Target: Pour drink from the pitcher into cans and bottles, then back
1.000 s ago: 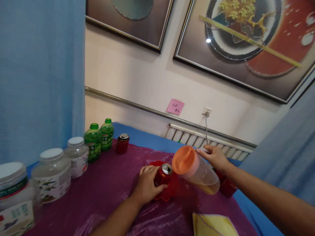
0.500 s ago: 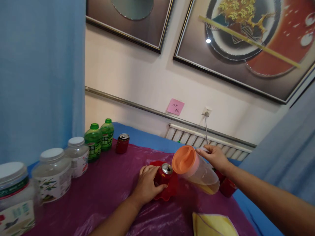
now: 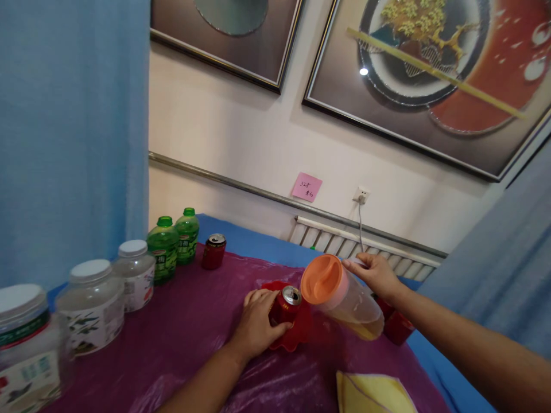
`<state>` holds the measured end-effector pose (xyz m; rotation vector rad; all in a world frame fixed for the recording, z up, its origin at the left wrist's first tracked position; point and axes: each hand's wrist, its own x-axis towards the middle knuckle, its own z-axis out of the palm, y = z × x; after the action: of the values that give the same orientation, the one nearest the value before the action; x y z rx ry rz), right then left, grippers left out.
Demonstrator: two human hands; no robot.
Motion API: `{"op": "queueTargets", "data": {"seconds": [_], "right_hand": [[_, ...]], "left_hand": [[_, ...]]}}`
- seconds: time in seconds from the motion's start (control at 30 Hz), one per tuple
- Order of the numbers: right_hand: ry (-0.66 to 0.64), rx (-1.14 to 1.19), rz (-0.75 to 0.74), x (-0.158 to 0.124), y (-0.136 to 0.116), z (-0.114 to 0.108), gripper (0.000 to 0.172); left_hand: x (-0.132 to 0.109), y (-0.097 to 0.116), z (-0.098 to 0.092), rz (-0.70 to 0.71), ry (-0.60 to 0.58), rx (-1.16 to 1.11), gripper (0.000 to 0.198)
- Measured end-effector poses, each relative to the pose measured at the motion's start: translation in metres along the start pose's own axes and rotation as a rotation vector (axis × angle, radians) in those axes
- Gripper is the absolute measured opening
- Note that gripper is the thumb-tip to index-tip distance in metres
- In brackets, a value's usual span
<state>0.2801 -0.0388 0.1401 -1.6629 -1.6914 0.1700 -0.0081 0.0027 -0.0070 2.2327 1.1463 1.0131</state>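
My left hand (image 3: 257, 321) is wrapped round a red drink can (image 3: 284, 308) whose top is open. Beneath the can lies a red dish with a wavy rim (image 3: 303, 332). My right hand (image 3: 379, 276) grips the handle of a clear plastic pitcher (image 3: 355, 301) with an orange lid (image 3: 322, 279). The pitcher is tilted, its lid end leaning left toward the can's top. Yellowish liquid sits low in the pitcher. I cannot make out any stream between lid and can.
Lidded clear jars (image 3: 92, 310) and green bottles (image 3: 162, 249) line the left side, with another red can (image 3: 214, 251) beyond them. Red cans (image 3: 398, 328) stand behind the pitcher, partly hidden. A folded yellow cloth (image 3: 374, 394) lies at the front on the purple plastic cover (image 3: 181, 338).
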Motion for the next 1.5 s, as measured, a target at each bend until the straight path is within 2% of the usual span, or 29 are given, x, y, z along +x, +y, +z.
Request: {"op": "queueTargets", "data": {"seconds": [1.07,1.5], "right_hand": [[0.004,0.019,0.010,0.0001,-0.0034,-0.0005,0.060],[-0.050,0.015,0.034,0.0034,0.0020,0.0023,0.057]], "left_hand": [[-0.0009,-0.0032,0.0032,0.010,0.002,0.002,0.058],[-0.0008,0.0005,-0.0001,-0.009,0.025,0.026,0.058]]}}
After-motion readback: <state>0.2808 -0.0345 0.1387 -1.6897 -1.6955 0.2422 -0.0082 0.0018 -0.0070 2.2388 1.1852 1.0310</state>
